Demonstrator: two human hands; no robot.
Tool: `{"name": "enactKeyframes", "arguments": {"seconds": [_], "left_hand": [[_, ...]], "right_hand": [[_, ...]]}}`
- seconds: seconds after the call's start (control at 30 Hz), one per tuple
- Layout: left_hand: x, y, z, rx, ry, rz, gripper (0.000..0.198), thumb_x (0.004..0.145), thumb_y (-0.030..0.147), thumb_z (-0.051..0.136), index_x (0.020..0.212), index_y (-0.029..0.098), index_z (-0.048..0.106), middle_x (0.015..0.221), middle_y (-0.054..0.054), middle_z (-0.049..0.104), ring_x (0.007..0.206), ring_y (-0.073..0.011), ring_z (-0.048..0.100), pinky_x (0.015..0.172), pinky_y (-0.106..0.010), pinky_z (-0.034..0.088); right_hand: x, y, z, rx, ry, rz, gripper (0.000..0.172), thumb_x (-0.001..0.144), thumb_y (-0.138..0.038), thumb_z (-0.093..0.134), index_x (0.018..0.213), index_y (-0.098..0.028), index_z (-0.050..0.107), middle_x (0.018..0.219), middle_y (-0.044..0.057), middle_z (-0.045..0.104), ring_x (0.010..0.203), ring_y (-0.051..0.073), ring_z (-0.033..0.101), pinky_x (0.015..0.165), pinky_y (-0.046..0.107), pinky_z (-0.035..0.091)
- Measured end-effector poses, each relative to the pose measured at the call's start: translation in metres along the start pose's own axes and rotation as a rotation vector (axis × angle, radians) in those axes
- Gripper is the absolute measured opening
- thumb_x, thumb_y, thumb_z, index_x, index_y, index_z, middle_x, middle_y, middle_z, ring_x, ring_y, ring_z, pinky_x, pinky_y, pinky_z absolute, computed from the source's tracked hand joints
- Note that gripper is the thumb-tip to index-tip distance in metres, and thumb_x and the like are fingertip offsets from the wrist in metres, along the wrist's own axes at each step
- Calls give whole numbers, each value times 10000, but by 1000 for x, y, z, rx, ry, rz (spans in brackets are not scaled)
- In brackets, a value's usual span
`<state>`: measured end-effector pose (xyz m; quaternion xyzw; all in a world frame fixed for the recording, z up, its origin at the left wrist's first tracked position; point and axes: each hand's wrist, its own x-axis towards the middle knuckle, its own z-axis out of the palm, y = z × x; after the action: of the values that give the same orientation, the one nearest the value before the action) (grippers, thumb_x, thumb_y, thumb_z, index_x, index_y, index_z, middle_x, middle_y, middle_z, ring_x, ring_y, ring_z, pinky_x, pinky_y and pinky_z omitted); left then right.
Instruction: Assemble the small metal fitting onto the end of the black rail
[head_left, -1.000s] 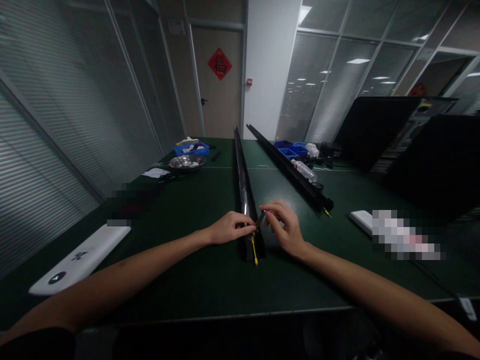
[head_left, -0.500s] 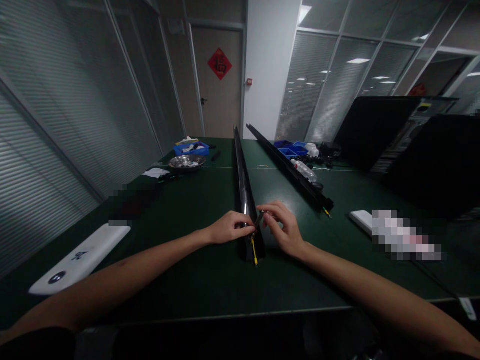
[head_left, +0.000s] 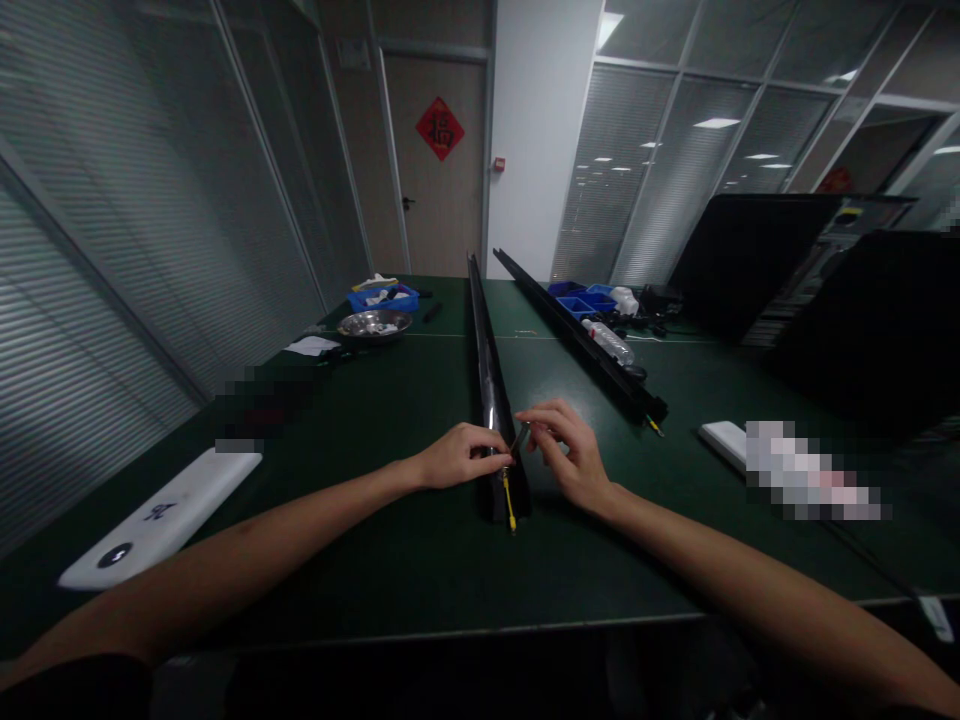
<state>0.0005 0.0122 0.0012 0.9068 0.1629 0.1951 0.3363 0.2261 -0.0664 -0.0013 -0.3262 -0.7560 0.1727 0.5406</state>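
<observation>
A long black channel-shaped rail (head_left: 491, 385) runs away from me along the table. My left hand (head_left: 466, 455) lies across its near end, with thumb and fingers closed at its right edge. From beneath those fingertips a short yellow wire (head_left: 510, 505) with a metal end hangs toward me. Just right of the rail, my right hand (head_left: 568, 452) pinches a small, thin metal tool (head_left: 521, 435) whose lower end points toward the left fingertips. Its exact kind is too small to make out. The spot where the tool meets the rail is partly hidden by fingers.
A second black rail (head_left: 577, 335) lies to the right, also with a yellow wire end (head_left: 655, 426). White devices (head_left: 161, 515) flank my arms. Behind are a metal bowl (head_left: 375, 325), a blue tray (head_left: 384, 299), blue bins (head_left: 589, 303) and a plastic bottle (head_left: 609, 342).
My right fingers have shifted slightly, and the thin metal tool is at a slightly different angle. My left hand and the rail are in the same place.
</observation>
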Motion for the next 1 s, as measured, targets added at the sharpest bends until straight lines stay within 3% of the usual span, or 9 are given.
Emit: {"name": "enactKeyframes", "arguments": {"seconds": [0.77, 1.0], "left_hand": [[1, 1, 1, 4, 4, -11, 272, 1015, 376, 647, 971, 139, 773, 886, -44, 701, 695, -137, 597, 634, -224, 410], [1, 1, -1, -7, -5, 15, 276, 1031, 369, 626, 994, 145, 782, 920, -56, 706, 729, -148, 611, 659, -230, 431]], "right_hand": [[2, 1, 1, 3, 24, -39, 219, 1089, -197, 483, 1171, -231, 683, 1073, 60, 595, 707, 120, 648, 599, 268, 560], [0, 1, 3, -29, 44, -24, 240, 1090, -224, 481, 1227, -239, 678, 1085, 72, 595, 713, 133, 646, 601, 286, 570]]}}
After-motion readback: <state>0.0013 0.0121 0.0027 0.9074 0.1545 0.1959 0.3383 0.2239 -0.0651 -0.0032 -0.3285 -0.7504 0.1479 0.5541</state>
